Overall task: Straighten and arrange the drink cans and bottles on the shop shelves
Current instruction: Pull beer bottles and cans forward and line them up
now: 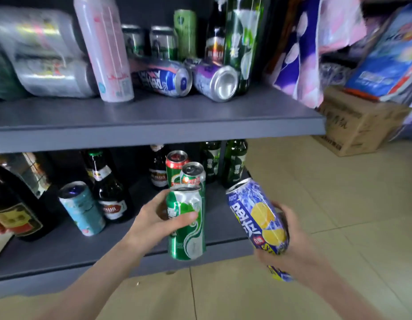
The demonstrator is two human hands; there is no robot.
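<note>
My left hand (161, 221) grips a dented green can (187, 229) upright at the front edge of the lower shelf (61, 250). My right hand (290, 241) holds a blue can with lemons (258, 215), tilted, out past the shelf's right end. Two more green cans (192, 174) stand just behind the held green one. On the upper shelf (154, 114) a blue can (164, 78) and a purple can (214, 80) lie on their sides beside a tall pink can (105, 47) that leans left.
Brown and green bottles (234, 162) and a light-blue can (82, 209) stand on the lower shelf, a big dark bottle (13, 204) at its left. Wrapped can packs (43, 51) fill the upper left. A cardboard box (355, 125) and packaged goods sit on the tiled floor (316, 195) at right.
</note>
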